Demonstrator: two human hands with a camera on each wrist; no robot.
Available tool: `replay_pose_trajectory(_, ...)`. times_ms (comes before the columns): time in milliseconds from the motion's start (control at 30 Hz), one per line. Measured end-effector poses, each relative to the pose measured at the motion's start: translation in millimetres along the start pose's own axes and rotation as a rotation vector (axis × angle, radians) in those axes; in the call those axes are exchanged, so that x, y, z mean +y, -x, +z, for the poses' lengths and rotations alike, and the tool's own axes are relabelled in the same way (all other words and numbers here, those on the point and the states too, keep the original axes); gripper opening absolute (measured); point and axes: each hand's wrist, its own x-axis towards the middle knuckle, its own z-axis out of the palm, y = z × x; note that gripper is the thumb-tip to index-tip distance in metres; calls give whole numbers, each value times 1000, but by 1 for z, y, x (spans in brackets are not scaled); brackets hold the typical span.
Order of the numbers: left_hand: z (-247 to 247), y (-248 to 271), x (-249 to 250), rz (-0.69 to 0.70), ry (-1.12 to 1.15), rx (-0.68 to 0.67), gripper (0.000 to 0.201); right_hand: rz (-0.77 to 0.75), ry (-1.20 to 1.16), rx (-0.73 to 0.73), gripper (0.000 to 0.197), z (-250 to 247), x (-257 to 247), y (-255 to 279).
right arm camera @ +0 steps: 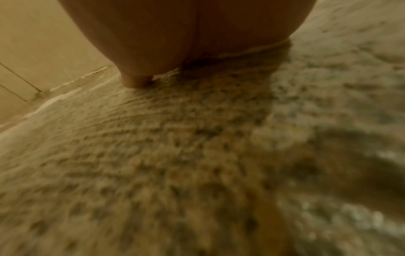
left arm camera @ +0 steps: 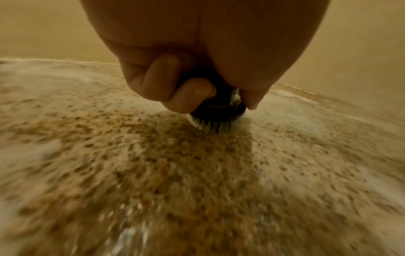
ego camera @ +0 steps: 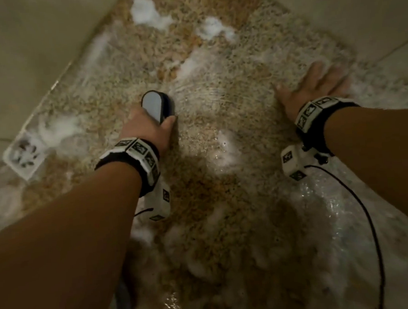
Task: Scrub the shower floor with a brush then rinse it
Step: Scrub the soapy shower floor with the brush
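The scrub brush (ego camera: 156, 104) is gripped bristles-down by the left hand (ego camera: 147, 131), long axis pointing away, while the right hand (ego camera: 313, 87) is pressed flat, fingers spread, on the soapy shower floor (ego camera: 220, 120).

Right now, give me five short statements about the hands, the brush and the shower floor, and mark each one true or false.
1. The left hand grips the brush. True.
2. The brush's bristles are lifted clear of the floor. False: in the left wrist view they press on the wet speckled floor.
3. The right hand lies flat on the floor with fingers spread. True.
4. The floor is dry and bare. False: water and patches of white foam cover it.
5. The drain cover lies beside the right hand. False: it sits at the left edge, near the wall, on the left hand's side.
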Motion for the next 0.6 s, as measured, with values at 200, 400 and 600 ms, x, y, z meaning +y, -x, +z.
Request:
replay_pose_trajectory(200, 9, 30, -19, -35, -9, -32, 77, 53, 59, -25, 105, -3, -5, 2)
replay_pose_trajectory(400, 16, 72, -61, -121, 2, -96, 79, 53, 65, -33, 107, -7, -10, 8)
replay_pose_trajectory(600, 7, 88, -69, -148, 113, -65, 72, 48, 90, -40, 105, -13, -12, 15)
